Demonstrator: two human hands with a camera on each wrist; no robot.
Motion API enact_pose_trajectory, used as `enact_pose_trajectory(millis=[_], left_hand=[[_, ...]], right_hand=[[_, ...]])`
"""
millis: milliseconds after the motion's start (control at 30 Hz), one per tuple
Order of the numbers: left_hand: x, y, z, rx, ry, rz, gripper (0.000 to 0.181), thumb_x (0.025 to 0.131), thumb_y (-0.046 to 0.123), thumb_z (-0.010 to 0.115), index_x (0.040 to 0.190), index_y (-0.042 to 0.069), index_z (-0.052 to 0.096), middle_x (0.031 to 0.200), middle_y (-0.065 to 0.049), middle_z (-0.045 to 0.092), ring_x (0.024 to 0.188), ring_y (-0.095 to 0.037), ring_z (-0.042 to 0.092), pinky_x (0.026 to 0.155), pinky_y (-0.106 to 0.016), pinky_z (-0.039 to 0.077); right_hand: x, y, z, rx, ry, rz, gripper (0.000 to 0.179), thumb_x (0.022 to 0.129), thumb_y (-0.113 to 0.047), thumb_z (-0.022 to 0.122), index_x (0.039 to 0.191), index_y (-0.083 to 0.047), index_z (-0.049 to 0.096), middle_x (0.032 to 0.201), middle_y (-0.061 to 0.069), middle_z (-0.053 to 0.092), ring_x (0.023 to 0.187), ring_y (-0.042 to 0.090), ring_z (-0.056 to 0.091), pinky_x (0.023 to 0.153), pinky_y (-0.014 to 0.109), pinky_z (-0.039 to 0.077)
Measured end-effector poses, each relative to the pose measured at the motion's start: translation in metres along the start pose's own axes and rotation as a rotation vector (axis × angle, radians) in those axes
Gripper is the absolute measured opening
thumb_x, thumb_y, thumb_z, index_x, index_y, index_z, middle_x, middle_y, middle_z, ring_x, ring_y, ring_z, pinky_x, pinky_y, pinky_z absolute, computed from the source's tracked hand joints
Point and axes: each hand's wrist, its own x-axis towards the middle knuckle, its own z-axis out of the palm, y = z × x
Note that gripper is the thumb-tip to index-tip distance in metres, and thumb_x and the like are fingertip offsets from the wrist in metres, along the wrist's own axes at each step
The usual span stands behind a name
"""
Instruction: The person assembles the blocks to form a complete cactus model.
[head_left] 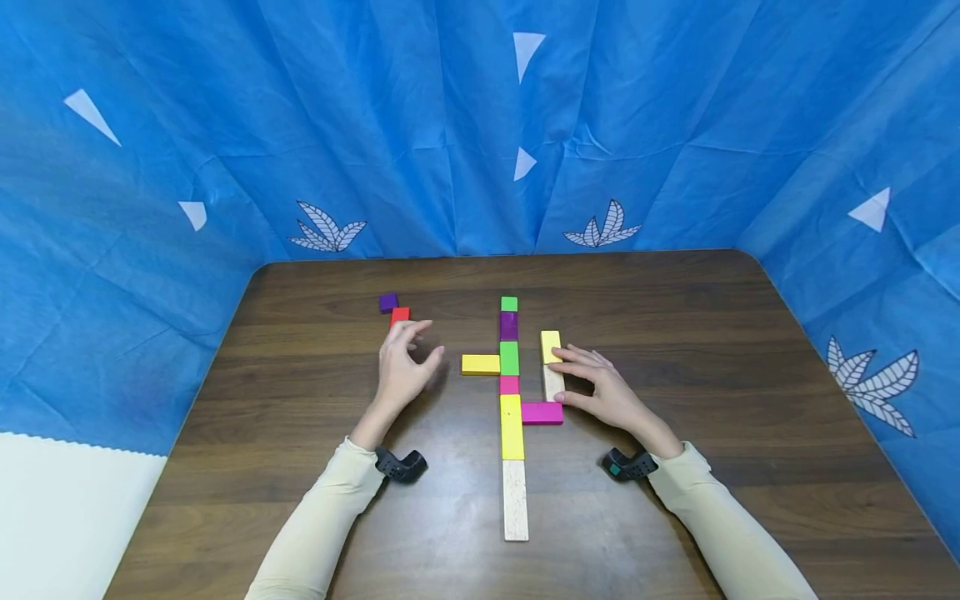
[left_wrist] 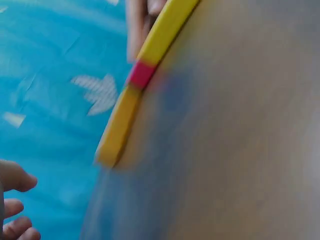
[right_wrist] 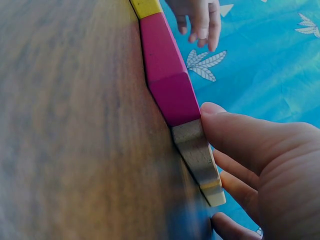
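Note:
My right hand [head_left: 603, 387] touches the side branch of a flat block layout. Its fingertips lie on a pale yellow block [head_left: 550, 342] and a bare wood block [head_left: 552, 382] set end to end. The thumb tip rests by the wood block's near end, beside a magenta block [head_left: 542, 413], as the right wrist view also shows. My left hand [head_left: 401, 367] hovers with fingers spread and nothing between them, nearest a red block [head_left: 401, 313]. Part of that block is hidden behind the fingers. A purple block [head_left: 388, 302] touches the red one's far corner.
A straight column of blocks runs down mid-table, including a yellow block [head_left: 512, 427] and a long wood block [head_left: 515, 500] at the near end. Another yellow block [head_left: 480, 365] juts out leftward. Blue curtain [head_left: 480, 125] surrounds the brown table [head_left: 675, 292].

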Motion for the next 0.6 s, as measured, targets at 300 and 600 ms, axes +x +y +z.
enact_pose_trajectory(millis=[300, 600], left_hand=[[0.02, -0.028, -0.04, 0.062, -0.009, -0.265, 0.055, 0.078, 0.012, 0.078, 0.127, -0.002, 0.059, 0.115, -0.023, 0.056, 0.095, -0.035, 0.062, 0.082, -0.045, 0.051], [0.027, -0.037, -0.046, 0.052, -0.186, -0.429, 0.072, 0.079, 0.016, 0.08, 0.14, -0.001, 0.047, 0.125, -0.022, 0.053, 0.103, -0.033, 0.061, 0.086, -0.037, 0.051]], right_hand=[[0.002, 0.001, 0.001, 0.011, -0.003, -0.006, 0.05, 0.084, -0.026, 0.076, 0.131, -0.012, 0.064, 0.148, 0.009, 0.049, 0.144, 0.037, 0.032, 0.117, 0.062, 0.013], [0.001, 0.0, 0.002, 0.016, -0.011, -0.004, 0.052, 0.084, -0.027, 0.076, 0.132, -0.012, 0.063, 0.149, 0.008, 0.049, 0.145, 0.036, 0.032, 0.117, 0.062, 0.012]])
